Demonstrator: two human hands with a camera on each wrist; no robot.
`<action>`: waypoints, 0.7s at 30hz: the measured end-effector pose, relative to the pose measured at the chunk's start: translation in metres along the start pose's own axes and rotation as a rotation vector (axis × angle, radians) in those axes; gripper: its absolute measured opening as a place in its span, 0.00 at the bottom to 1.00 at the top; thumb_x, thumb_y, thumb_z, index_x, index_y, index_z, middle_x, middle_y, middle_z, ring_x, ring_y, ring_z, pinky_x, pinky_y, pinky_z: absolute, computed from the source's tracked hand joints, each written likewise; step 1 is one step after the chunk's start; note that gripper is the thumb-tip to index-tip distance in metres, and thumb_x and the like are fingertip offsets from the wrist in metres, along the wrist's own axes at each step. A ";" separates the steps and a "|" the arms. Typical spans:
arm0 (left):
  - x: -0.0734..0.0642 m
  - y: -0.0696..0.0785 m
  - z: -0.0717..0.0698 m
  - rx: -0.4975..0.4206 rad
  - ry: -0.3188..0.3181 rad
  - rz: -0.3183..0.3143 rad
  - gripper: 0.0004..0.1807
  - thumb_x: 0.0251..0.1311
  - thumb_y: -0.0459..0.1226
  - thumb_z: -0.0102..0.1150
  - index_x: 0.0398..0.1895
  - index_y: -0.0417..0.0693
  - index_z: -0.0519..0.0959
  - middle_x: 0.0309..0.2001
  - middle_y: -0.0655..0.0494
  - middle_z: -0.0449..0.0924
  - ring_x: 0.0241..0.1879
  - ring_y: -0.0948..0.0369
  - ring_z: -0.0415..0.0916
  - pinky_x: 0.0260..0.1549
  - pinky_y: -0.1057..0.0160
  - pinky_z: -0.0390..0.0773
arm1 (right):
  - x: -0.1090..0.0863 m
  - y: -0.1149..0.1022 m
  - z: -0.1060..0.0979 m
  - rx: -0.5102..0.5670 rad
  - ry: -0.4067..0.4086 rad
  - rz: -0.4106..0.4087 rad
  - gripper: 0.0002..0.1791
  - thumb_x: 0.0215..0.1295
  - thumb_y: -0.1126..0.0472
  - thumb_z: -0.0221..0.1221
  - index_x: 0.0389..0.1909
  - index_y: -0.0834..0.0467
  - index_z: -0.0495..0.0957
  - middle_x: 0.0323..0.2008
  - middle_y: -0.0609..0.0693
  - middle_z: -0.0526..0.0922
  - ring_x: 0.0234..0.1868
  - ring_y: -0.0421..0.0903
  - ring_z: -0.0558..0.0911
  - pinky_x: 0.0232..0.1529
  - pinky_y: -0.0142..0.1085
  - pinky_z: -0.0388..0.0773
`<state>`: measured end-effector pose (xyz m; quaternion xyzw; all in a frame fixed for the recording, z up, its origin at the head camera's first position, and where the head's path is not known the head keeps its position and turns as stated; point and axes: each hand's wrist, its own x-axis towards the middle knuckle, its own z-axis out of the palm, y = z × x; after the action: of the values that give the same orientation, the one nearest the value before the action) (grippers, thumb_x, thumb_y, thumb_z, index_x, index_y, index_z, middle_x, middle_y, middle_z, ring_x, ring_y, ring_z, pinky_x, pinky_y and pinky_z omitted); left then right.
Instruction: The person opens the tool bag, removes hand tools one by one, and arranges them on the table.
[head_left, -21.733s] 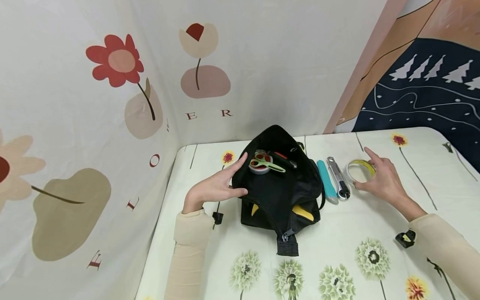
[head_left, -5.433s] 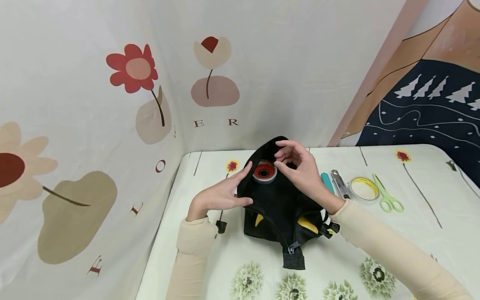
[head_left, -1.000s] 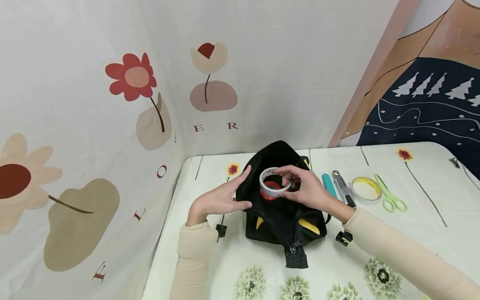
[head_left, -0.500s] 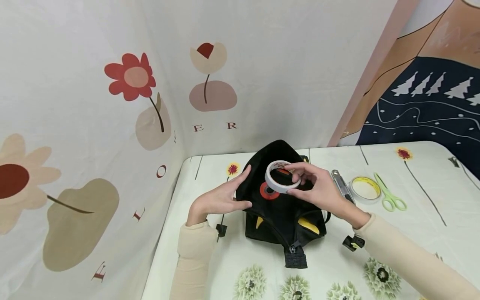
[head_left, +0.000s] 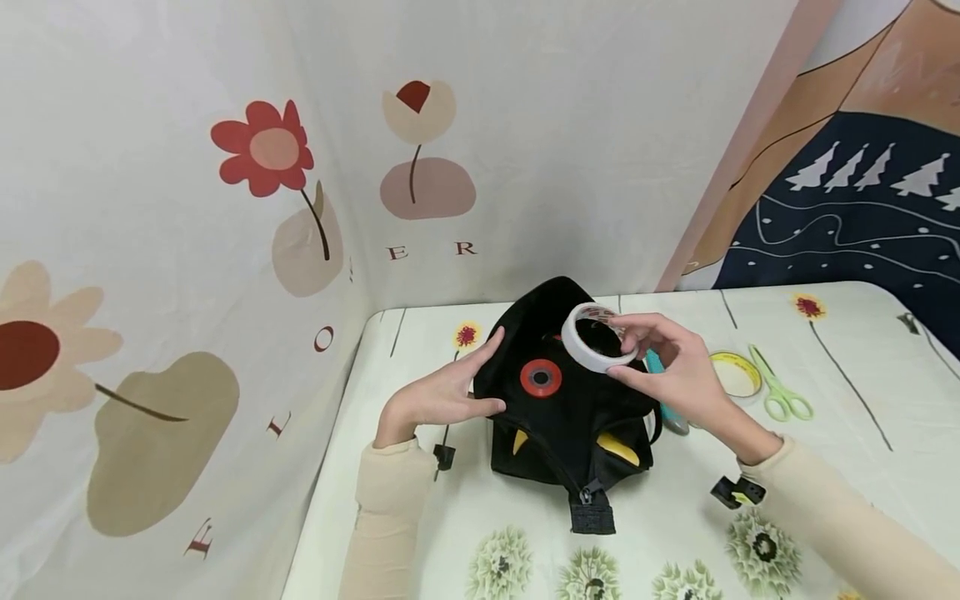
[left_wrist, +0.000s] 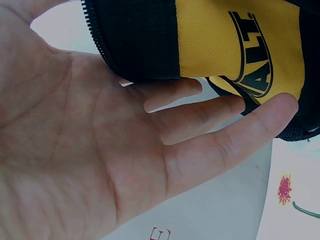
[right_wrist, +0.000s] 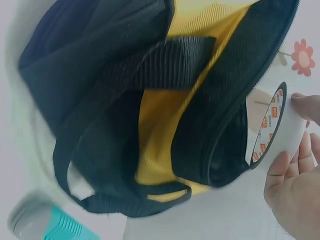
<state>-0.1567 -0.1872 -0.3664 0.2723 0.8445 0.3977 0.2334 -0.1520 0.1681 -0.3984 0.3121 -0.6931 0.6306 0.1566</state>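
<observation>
A black pouch (head_left: 551, 437) with yellow panels stands on the table, its zipped mouth spread. My left hand (head_left: 435, 396) rests against its left edge, thumb and fingers apart; in the left wrist view the fingers (left_wrist: 200, 155) lie straight under the pouch's side. Thumb and fingers of my right hand (head_left: 678, 375) pinch a roll of white tape (head_left: 591, 360), tilted over the right side of the mouth. In the right wrist view the roll (right_wrist: 286, 127) shows a printed inner core. A red disc with a dark centre (head_left: 551, 379) lies inside the pouch.
Right of the pouch, a teal-handled cutter (head_left: 672, 418) shows partly below my right hand. Further right lie a tape roll with a yellow core (head_left: 747, 372) and green scissors (head_left: 767, 372). Printed cloth hangs behind the table.
The roll of white tape has risen out of the pouch and moved right in my right hand, uncovering the red disc. My left hand stays at the pouch's edge. Earlier, the scissors left the pouch for the table.
</observation>
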 end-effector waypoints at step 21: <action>0.000 0.001 0.000 -0.014 -0.003 0.003 0.57 0.78 0.38 0.65 0.93 0.51 0.32 0.92 0.51 0.33 0.90 0.49 0.36 0.84 0.38 0.51 | -0.029 -0.006 -0.082 -0.225 0.172 -0.002 0.37 0.44 0.95 0.69 0.61 0.81 0.79 0.40 0.50 0.85 0.41 0.39 0.82 0.45 0.21 0.80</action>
<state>-0.1566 -0.1868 -0.3658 0.2724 0.8411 0.4034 0.2359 -0.1406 0.2549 -0.3990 0.2381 -0.7432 0.5732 0.2498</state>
